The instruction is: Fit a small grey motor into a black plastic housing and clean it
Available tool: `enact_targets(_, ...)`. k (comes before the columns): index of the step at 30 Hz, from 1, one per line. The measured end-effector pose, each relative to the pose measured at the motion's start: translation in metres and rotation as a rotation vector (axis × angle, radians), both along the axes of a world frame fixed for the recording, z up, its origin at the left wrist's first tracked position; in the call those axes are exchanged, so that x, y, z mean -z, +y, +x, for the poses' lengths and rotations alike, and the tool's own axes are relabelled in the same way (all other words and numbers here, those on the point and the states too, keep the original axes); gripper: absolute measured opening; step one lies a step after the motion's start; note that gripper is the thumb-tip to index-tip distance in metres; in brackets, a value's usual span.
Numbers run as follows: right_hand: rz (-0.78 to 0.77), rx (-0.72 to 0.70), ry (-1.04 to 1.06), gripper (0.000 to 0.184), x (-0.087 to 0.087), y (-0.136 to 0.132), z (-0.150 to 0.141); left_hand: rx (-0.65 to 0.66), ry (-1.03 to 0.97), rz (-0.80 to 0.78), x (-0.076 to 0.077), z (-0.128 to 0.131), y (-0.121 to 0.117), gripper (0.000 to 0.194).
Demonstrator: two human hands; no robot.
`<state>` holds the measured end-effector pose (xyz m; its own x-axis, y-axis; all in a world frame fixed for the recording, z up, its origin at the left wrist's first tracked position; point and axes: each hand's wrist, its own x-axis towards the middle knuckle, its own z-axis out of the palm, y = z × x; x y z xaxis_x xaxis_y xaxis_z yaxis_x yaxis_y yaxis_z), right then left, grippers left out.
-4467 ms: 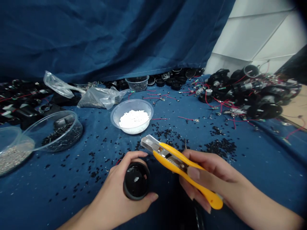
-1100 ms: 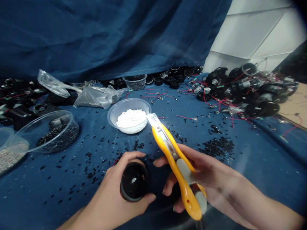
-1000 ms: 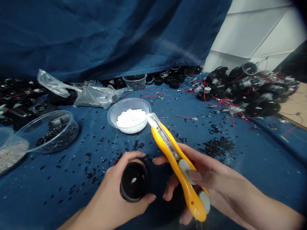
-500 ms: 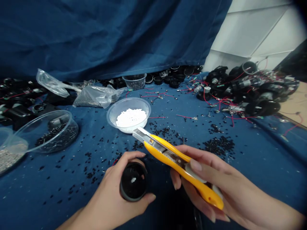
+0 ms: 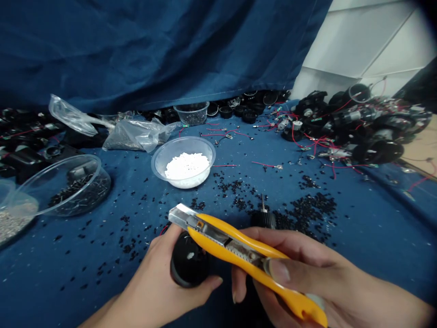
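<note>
My left hand [image 5: 160, 278] is wrapped round a black cylindrical part [image 5: 190, 264] with a glossy, rounded top. In my right hand [image 5: 307, 269] lies a yellow utility knife [image 5: 235, 246], its metal tip pointing up and left. The thumb presses on the knife's slider. The metal tip passes over the fingers of my left hand and the upper edge of the black part; whether it touches them I cannot tell. Behind my right hand stands a black ridged tool with a thin metal shaft [image 5: 263, 218], its lower part hidden.
A clear bowl of small white pieces [image 5: 184, 142] sits ahead. At left are a clear tub of dark screws [image 5: 99, 168] and a plastic bag [image 5: 136, 134]. Black bits [image 5: 314, 207] are scattered over the blue cloth. Black housings with red wires [image 5: 375, 123] are heaped at right.
My right hand has brought the knife down and left, so its tip now lies over my left hand. The ridged tool has come into view. My left hand stays about where it was.
</note>
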<state>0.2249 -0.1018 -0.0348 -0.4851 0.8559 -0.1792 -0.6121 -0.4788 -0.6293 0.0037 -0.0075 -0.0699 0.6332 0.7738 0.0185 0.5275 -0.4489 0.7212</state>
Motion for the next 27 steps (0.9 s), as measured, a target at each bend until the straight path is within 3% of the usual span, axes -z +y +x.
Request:
enact_targets(7,0.0,-0.032,-0.008,0.023,0.0041,-0.0033,-0.0007,-0.008,0.003,0.029,0.0025,-0.0017,-0.0009,0.062)
enact_targets(14,0.023,0.0,0.063,0.026,0.0025,-0.0004,-0.0015,0.019,-0.054,-0.047,-0.0038,0.005,-0.0003,0.057)
enact_targets(22,0.015,0.093,-0.007,0.021,0.0085,0.0002,-0.0052,-0.01,-0.01,0.003,-0.0006,0.0021,-0.001,0.069)
enact_targets(27,-0.017,0.19,-0.075,0.019,0.0068,-0.0012,-0.0003,-0.006,0.03,0.137,-0.0013,0.0013,0.0,0.066)
